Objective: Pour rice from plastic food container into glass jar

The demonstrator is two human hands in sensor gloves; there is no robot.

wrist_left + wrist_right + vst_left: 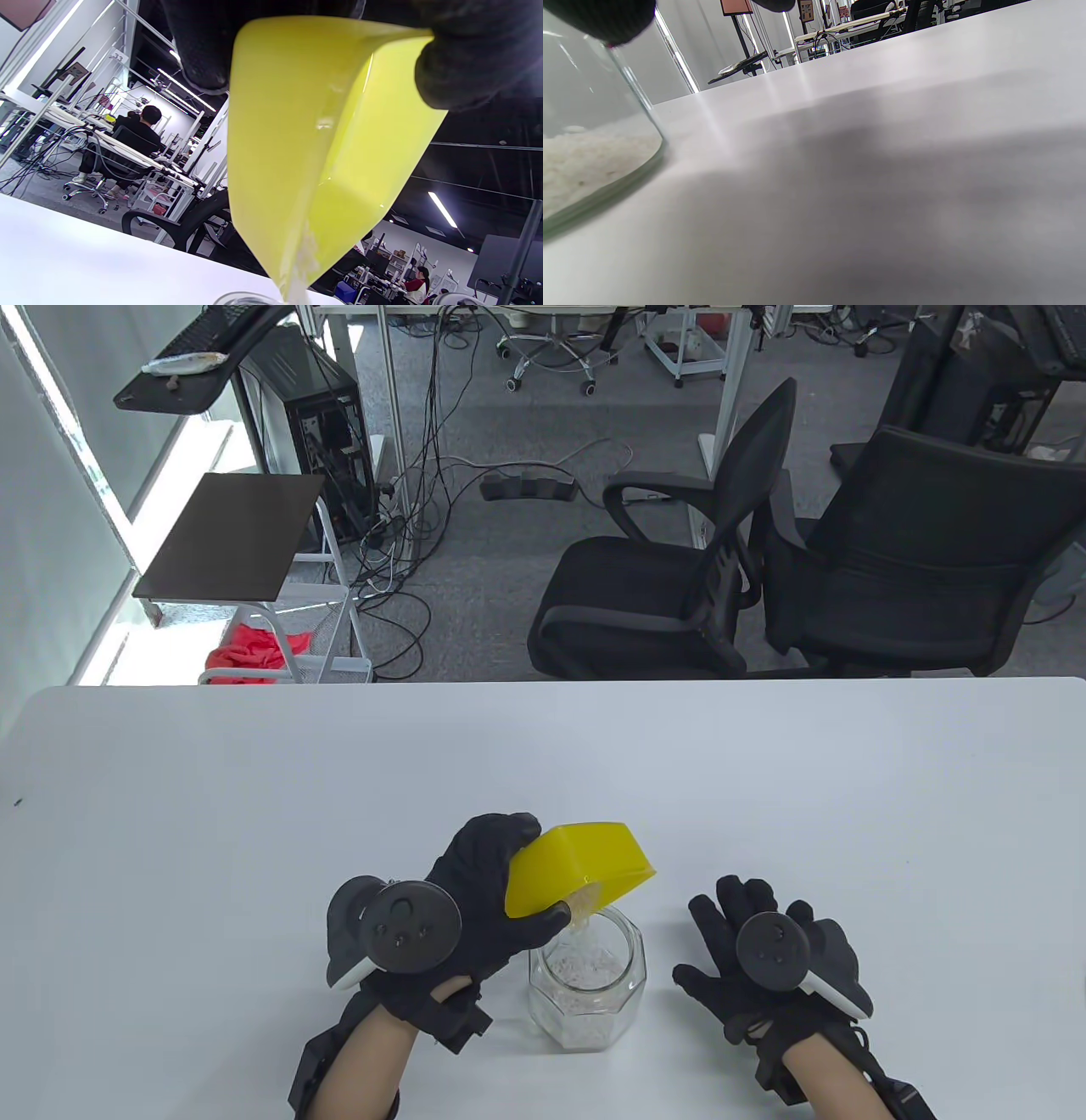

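My left hand grips a yellow plastic container, tilted with one corner down over the mouth of a clear glass jar. White rice streams from that corner into the jar, which holds a layer of rice. In the left wrist view the container fills the middle and rice falls off its low corner. My right hand rests flat on the table just right of the jar, fingers spread, holding nothing. The right wrist view shows the jar's wall with rice inside.
The white table spreads wide around the jar. Two black office chairs stand beyond the far edge. A small side table and a computer tower are at the back left.
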